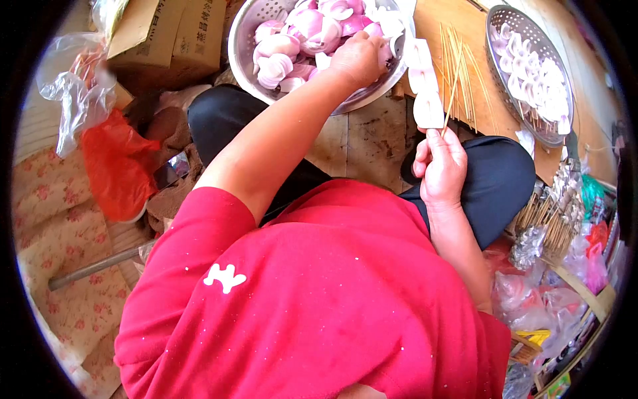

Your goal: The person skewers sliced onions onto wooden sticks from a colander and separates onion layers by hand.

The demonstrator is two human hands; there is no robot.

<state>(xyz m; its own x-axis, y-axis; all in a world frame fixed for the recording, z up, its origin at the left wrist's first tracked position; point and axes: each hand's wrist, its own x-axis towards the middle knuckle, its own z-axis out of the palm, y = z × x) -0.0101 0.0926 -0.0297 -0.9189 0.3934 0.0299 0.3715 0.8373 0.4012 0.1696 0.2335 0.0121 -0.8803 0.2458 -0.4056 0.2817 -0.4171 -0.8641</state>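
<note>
My left hand (362, 61) is inside a perforated metal bowl (240, 50), its fingers curled among purple onion pieces (312, 32). It appears closed on one of them, though the fingertips are partly hidden. Lower right of the bowl, my right hand (444, 166) pinches a bamboo skewer with thumb and fingers. Whitish pieces (425, 80), probably onion, sit in a row on that skewer, pointing away from me. Loose bamboo skewers (462, 76) lie on the wooden board just beyond this hand.
An oval perforated tray (493, 56) at the upper right holds several loaded onion skewers (535, 73). Cardboard boxes (169, 40) stand at the upper left, above a red plastic bag (116, 166). Foil-wrapped stick bundles (555, 206) and plastic bags (538, 296) crowd the right side.
</note>
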